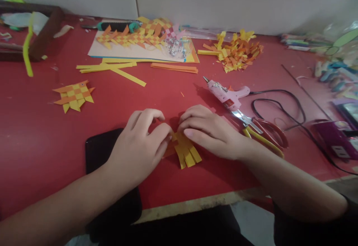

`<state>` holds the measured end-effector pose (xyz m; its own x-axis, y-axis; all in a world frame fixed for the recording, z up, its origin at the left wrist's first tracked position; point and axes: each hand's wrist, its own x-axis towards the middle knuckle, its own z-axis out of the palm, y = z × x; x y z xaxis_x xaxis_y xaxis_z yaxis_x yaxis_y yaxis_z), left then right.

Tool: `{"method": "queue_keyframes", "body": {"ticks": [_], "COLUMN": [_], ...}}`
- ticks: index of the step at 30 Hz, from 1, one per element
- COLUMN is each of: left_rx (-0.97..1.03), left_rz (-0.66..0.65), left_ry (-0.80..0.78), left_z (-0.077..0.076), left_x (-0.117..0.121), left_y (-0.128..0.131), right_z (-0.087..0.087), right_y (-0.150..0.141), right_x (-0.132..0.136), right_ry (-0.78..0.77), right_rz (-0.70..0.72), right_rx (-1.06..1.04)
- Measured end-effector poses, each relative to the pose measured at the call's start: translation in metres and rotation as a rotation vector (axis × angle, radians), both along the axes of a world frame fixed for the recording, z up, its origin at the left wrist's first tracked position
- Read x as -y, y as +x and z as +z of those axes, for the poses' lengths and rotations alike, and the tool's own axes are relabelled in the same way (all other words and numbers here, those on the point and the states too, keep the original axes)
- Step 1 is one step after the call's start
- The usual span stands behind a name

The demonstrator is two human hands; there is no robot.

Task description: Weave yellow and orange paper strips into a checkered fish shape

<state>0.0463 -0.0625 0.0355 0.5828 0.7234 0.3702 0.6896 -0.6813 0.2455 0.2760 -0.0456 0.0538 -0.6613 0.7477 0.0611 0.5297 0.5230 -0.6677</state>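
Note:
Between my hands, near the table's front edge, is a piece of woven paper strips (187,152) in yellow and orange, its yellow ends fanning toward me. My left hand (145,138) pinches its left side, thumb and fingers closed at the paper. My right hand (205,130) has its fingers curled together over the right side of the weave. The upper part of the piece is hidden by my fingers. A finished-looking woven paper fish (75,96) lies flat to the left. Loose yellow strips (112,68) and orange strips (173,68) lie beyond my hands.
A pink glue gun (228,94) with a black cord and scissors (265,130) lie right of my right hand. A dark phone-like slab (97,145) is under my left forearm. Behind are woven fish (131,37), paper scraps (240,52) and a wooden tray (46,33).

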Motion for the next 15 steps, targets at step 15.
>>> {"method": "queue_keyframes", "body": {"ticks": [15], "left_rx": [0.036], "left_rz": [-0.222], "left_ry": [0.128], "left_z": [0.013], "left_x": [0.014], "left_y": [-0.006], "right_z": [-0.008], "right_y": [-0.013], "right_x": [0.008], "right_ry": [0.036], "right_rz": [-0.097], "right_rx": [0.063]}}
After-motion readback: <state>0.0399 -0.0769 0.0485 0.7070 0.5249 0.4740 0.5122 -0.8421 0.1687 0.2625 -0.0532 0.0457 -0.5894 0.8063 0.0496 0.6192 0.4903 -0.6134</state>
